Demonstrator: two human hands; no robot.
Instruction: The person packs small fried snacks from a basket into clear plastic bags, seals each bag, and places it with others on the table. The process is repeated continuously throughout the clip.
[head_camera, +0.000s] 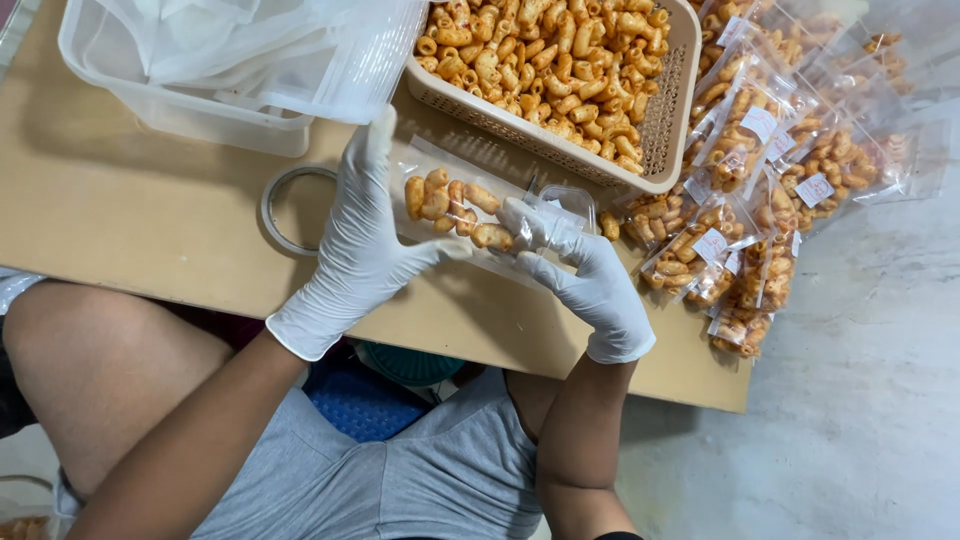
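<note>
Both my hands wear white gloves. My left hand holds the left end of a small clear plastic bag with several orange curled snack pieces inside. My right hand pinches the bag's right end, with fingers at its opening. The bag hangs just above the low wooden table, in front of a beige plastic basket heaped with the same snack pieces.
A pile of filled, labelled snack bags lies at the right, spilling onto the concrete floor. A clear tub holding empty plastic bags stands at the back left. A roll of clear tape lies beside my left hand.
</note>
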